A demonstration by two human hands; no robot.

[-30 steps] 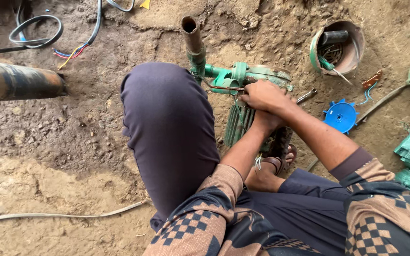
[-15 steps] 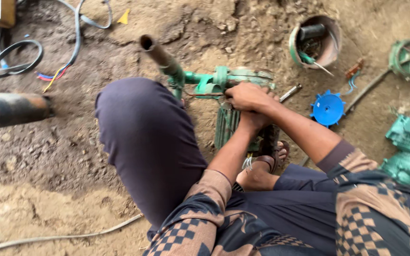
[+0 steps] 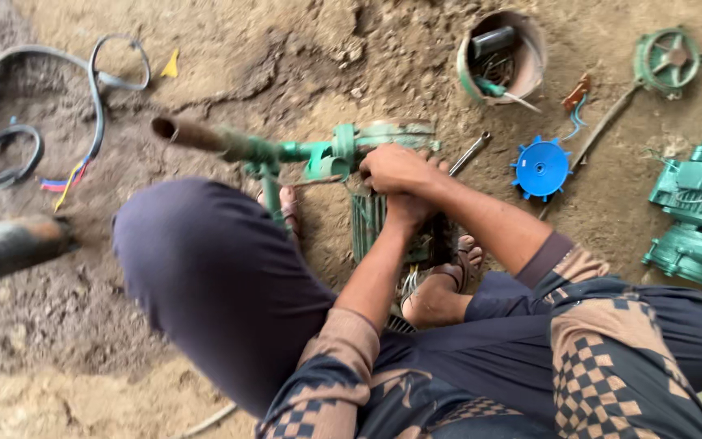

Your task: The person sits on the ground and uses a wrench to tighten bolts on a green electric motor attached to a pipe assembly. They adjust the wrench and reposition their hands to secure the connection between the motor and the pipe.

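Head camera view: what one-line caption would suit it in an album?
Both hands pressed together on a green pump on bare earth, blue fan wheel lying nearby.

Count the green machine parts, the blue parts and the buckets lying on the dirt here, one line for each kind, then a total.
Green machine parts: 3, the pump under both hands, the motor at right, the wheel-shaped cover
Blue fan impellers: 1
Buckets: 1
Total: 5
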